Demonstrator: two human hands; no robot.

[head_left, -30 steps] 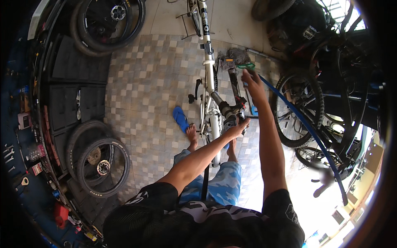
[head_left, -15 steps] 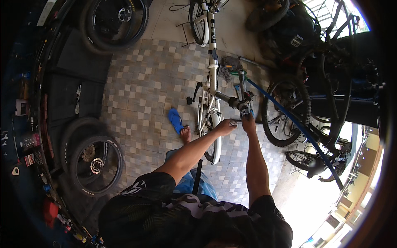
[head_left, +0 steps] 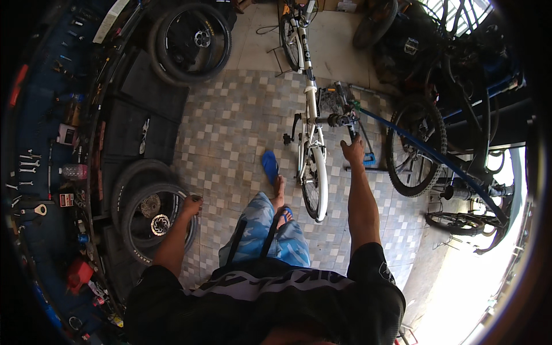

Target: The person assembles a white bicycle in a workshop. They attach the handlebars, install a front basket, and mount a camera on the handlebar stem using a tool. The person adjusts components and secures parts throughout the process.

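A white bicycle (head_left: pixel 311 106) is held off the tiled floor by the clamp (head_left: pixel 339 119) of a repair stand, which grips it from the right. My right hand (head_left: pixel 353 152) is at the near side of the clamp, by its dark handle, with thumb and forefinger spread apart. Far to the left, my left hand (head_left: pixel 192 205) is closed, its fingers curled in. Whatever it holds, if anything, is too small to make out. Behind that hand lies a loose wheel (head_left: pixel 140 240) with a brake disc and a cassette.
More wheels (head_left: pixel 223 63) lean at the upper left. Wrenches (head_left: pixel 29 163) and other tools hang along the left wall. A blue pole (head_left: pixel 422 134) slants across the right side, before another bicycle's wheel (head_left: pixel 415 146). A blue flip-flop (head_left: pixel 269 167) lies by my foot.
My left hand has left the clamp area and swung far left, beside the loose wheel. My right hand stays near the clamp, its fingers now spread. The view has shifted left.
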